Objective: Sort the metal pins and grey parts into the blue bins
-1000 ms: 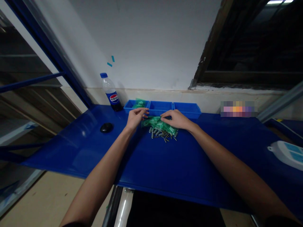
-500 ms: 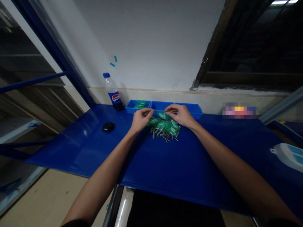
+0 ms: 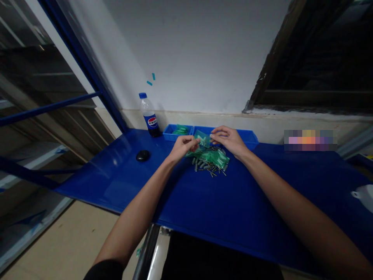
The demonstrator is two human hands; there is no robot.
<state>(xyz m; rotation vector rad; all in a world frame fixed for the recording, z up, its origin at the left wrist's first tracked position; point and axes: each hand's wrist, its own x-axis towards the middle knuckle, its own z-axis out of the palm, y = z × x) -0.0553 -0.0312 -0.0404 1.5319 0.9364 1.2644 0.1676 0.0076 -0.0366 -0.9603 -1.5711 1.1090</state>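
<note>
Both my hands hold one small green plastic bag [image 3: 203,138] lifted above a heap of green bags [image 3: 214,157] on the blue table [image 3: 221,202]. My left hand [image 3: 184,147] pinches the bag's left edge and my right hand [image 3: 229,140] pinches its right edge. Small grey metal parts [image 3: 205,168] lie scattered at the front of the heap. Behind my hands stands a row of blue bins [image 3: 253,137]; the left bin [image 3: 170,134] has green bags in it.
A cola bottle [image 3: 149,116] stands at the back left by the wall. A black mouse-like object [image 3: 143,156] lies left of my hands. A white device [image 3: 364,193] sits at the table's right edge. Blue shelf rails [image 3: 49,105] rise on the left.
My hands lifted one green bag off the heap and now hold it between them. The view shifted, so everything appears further right.
</note>
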